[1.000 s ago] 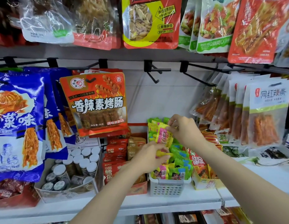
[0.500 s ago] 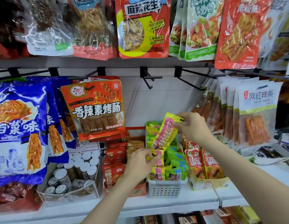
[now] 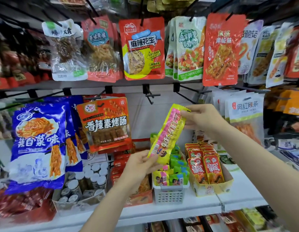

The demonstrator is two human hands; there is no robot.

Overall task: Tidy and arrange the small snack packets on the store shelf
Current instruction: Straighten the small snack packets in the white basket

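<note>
Head view: a long yellow-and-pink snack packet (image 3: 167, 133) is held tilted above the white basket (image 3: 170, 193) of small packets on the shelf (image 3: 162, 213). Right hand (image 3: 202, 119) pinches its upper end; left hand (image 3: 142, 163) pinches its lower end.

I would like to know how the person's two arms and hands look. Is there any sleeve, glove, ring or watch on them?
Both forearms are bare as far as the picture shows them; no sleeve is in view. The left hand and the right hand wear no gloves. No watch, bracelet or ring is visible on the wrists or the fingers that show. The nails are too small to describe.
</note>
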